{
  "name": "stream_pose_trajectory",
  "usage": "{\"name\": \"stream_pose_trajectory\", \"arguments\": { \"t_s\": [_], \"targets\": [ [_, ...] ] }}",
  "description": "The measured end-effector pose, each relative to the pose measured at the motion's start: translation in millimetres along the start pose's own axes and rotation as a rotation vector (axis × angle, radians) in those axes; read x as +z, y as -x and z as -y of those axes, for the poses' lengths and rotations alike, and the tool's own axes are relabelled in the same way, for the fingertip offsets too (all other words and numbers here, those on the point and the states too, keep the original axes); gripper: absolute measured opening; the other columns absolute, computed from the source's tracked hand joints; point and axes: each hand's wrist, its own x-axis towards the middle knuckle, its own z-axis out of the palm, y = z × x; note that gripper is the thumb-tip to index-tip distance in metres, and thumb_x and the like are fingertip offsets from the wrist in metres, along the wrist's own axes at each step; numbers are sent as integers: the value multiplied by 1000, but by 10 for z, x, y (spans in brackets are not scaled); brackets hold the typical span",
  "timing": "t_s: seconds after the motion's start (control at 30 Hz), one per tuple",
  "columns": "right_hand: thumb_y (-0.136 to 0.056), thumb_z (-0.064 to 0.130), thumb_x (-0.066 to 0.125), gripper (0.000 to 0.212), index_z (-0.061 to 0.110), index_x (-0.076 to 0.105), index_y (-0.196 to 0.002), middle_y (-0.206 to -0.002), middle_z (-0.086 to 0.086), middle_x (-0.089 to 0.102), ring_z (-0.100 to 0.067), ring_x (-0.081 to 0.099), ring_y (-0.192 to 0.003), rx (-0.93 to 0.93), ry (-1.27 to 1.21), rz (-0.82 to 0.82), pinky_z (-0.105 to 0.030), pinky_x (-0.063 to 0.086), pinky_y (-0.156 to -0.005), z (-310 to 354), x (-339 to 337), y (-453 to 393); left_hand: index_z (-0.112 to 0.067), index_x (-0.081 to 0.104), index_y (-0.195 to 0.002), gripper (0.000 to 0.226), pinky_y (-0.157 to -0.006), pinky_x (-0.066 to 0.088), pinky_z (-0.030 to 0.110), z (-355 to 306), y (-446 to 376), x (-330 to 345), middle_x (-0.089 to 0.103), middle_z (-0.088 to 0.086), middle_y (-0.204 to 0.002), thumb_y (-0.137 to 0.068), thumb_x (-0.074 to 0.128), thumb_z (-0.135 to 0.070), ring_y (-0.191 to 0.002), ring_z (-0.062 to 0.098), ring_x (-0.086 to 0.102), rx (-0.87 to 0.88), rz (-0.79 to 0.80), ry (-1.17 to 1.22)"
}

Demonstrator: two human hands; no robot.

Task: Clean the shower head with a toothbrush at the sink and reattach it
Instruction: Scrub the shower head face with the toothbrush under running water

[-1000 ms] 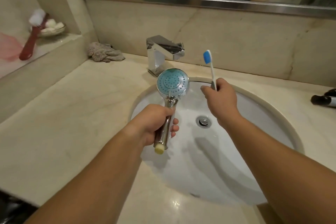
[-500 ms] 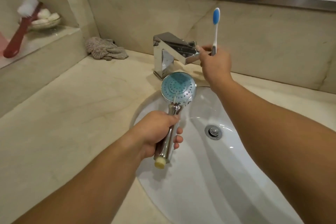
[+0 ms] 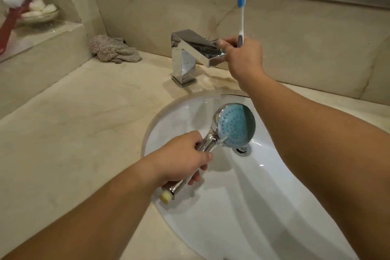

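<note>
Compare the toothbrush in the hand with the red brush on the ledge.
The toothbrush is slim, white-handled with a blue head; the red brush is bulkier, red-handled with white bristles. The toothbrush stands upright, gripped by the right hand at the faucet; the red brush leans untouched against a dish on the ledge. Both point head-up.

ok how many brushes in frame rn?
2. A blue-headed toothbrush held upright in the right hand at the faucet, and a red-handled brush with white bristles leaning on the dish on the left ledge. Others could sit out of view.
</note>
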Motion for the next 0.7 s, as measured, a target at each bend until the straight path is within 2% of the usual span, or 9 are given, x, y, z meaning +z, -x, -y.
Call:
{"name": "stream_pose_trajectory", "arguments": {
  "t_s": [0.1, 0.2, 0.37, 0.7],
  "targets": [
    [-85, 36, 72, 13, 24, 75, -81, -76, 3, 74, -14, 69, -74, -1, 19, -14, -27, 50, -64, 25, -11, -1, -11, 55, -103, 12, -52, 53, 31, -5, -1, 45, 71, 9, -86, -99, 63, -19, -55, 17, 63, 14, 33, -84],
    [-85, 34, 72, 13, 23, 74, -78, -74, 3, 73, -9, 61, -63, 4, 16, -31, -24, 44, -58, 33, -4, 5, -12, 55, -102, 12, -52, 53, 30, -4, -13, 52, 71, 9, -87, -99, 63, -19, -55, 17, 64, 25, 34, -101],
    [-87, 32, 71, 12, 24, 74, -79, -72, 5, 69, -8, 59, -63, 31, 6, -48, -23, 45, -58, 28, 10, 2, -8, 54, -105, 14, -48, 52, 29, -12, -26, 36, 70, 11, -86, -100, 62, -17, -54, 18, 62, 20, 4, -73],
    [-85, 33, 72, 12, 22, 75, -80, -73, 1, 72, -11, 60, -63, 47, -10, -64, -25, 46, -57, 19, 26, -22, -8, 54, -104, 13, -52, 53, 31, 9, -67, 27, 69, 12, -87, -100, 62, -17, -57, 21, 63, -8, 7, -3]
  ]
}}
